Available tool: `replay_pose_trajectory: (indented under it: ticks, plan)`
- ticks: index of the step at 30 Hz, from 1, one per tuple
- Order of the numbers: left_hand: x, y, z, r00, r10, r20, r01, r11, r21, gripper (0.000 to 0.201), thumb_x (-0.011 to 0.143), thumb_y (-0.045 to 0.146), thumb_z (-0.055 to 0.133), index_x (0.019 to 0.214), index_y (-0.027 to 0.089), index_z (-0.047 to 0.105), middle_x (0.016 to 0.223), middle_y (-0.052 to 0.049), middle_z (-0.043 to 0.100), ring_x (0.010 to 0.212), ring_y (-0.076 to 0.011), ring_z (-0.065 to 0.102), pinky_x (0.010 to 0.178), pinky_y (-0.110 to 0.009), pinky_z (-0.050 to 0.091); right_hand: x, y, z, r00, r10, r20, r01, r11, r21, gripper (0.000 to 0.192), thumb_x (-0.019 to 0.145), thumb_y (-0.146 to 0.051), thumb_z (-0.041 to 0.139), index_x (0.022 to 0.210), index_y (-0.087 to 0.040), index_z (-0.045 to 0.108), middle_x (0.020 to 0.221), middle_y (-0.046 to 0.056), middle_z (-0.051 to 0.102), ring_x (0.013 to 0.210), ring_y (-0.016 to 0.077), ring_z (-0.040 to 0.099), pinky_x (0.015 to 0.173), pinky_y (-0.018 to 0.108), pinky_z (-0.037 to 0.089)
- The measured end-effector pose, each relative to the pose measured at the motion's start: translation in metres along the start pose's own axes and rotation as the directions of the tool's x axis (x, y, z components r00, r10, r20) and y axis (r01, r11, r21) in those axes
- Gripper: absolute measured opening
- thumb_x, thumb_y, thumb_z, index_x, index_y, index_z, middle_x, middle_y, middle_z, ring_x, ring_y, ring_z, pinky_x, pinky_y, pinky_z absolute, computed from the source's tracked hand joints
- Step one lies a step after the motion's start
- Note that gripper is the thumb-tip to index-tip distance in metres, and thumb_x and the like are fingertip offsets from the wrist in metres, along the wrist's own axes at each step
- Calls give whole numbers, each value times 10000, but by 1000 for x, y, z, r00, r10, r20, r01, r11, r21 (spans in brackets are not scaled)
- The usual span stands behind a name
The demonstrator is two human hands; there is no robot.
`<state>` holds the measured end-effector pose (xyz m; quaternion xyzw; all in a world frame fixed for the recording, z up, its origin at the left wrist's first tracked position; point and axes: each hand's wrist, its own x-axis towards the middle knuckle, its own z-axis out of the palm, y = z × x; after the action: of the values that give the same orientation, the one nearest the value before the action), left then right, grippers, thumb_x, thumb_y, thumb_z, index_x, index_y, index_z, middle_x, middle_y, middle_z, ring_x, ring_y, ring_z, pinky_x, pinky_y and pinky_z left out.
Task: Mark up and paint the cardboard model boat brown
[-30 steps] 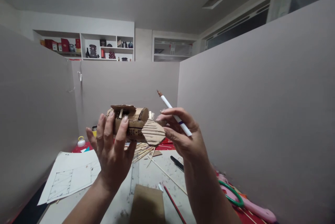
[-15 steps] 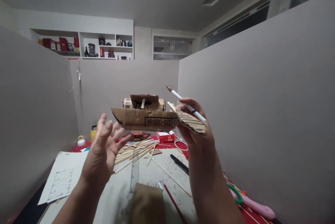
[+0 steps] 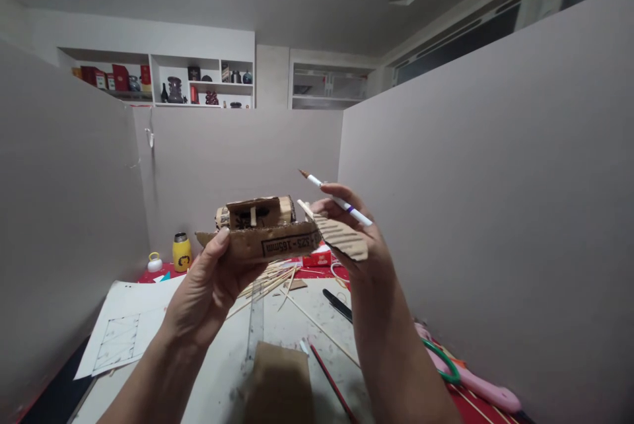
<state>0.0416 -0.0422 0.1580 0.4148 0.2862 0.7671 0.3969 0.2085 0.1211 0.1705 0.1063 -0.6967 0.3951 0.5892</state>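
Note:
I hold a small brown cardboard model (image 3: pixel 267 232) up in front of me, with a printed label along its side and a raised cabin on top. My left hand (image 3: pixel 211 292) grips its left end from below, thumb on the edge. My right hand (image 3: pixel 361 246) holds the right end, where a corrugated cardboard flap (image 3: pixel 341 238) sticks out. A white pencil (image 3: pixel 337 199) lies between the fingers of the same hand, tip pointing up and left.
Below lie a pile of thin wooden sticks (image 3: pixel 267 279), a clear ruler (image 3: pixel 255 325), a brown cardboard piece (image 3: pixel 280 384), a paper drawing (image 3: pixel 126 331), a black pen (image 3: pixel 337 305), a pink tool with a green ring (image 3: pixel 460 378) and a yellow bottle (image 3: pixel 181 252). Grey partitions enclose three sides.
My left hand let go of the model, hung open, and now grips its left end again. The model turned from end-on to side-on and has come down slightly.

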Motion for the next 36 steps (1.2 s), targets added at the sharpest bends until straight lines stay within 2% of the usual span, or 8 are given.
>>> replay_pose_trajectory:
  ticks: [3,7,11,15,18,25,30,36]
  plan:
    - [0,5,5,993,26,-115,-39,993,-109,244,808,383,729,967,200,708,1163,-134,721,1043,-289,697,867,-434,614,6,0,4,976,-46,-214,40,999,-33,333,910,-315,614,1238,-272,583,1042,41,728,851,141,691,671,271,594]
    - [3,14,9,954,40,-296,-110,968,-225,135,833,266,712,941,189,685,1102,-122,727,1010,-257,696,825,-413,622,8,-8,15,767,-333,-549,302,942,-148,258,949,-346,550,1145,-211,651,825,24,737,624,130,664,483,235,528]
    - [12,17,3,920,44,-389,-167,942,-290,91,847,241,691,919,185,680,1047,-114,729,957,-252,695,767,-421,628,-10,-19,36,575,-695,-432,594,718,-364,324,975,-393,507,1120,-200,724,681,9,650,441,120,553,357,259,445]
    - [16,15,-2,911,57,-409,-201,926,-319,104,850,226,686,943,178,686,1051,-112,724,965,-243,689,783,-409,622,-31,-16,64,668,-735,-115,655,654,-378,299,991,-315,483,1174,-216,698,805,53,690,578,166,644,465,324,550]
    - [16,15,-2,908,60,-416,-211,922,-326,90,858,227,675,930,174,686,1029,-112,725,952,-243,690,773,-407,622,-36,-6,77,704,-710,9,641,630,-439,305,951,-191,529,1222,-204,667,903,77,729,688,180,697,515,320,588]
    - [18,10,0,908,45,-417,-195,926,-324,91,832,232,703,899,170,696,974,-113,733,901,-231,691,773,-409,618,-24,20,72,759,-651,-26,522,631,-574,432,855,-25,585,1235,-219,654,969,76,744,803,198,729,630,361,652]
    - [19,8,2,893,64,-445,-210,934,-288,88,822,221,702,888,164,694,944,-99,737,887,-216,693,785,-391,616,-25,27,79,775,-629,55,559,643,-523,452,849,-20,604,1263,-201,634,997,101,745,855,199,733,677,351,655]
    - [19,7,2,880,80,-468,-220,943,-251,92,806,227,713,873,169,689,927,-80,741,864,-210,698,759,-374,616,-26,30,83,744,-668,-13,542,614,-574,439,846,-10,587,1236,-204,646,969,89,750,802,183,726,677,339,645]
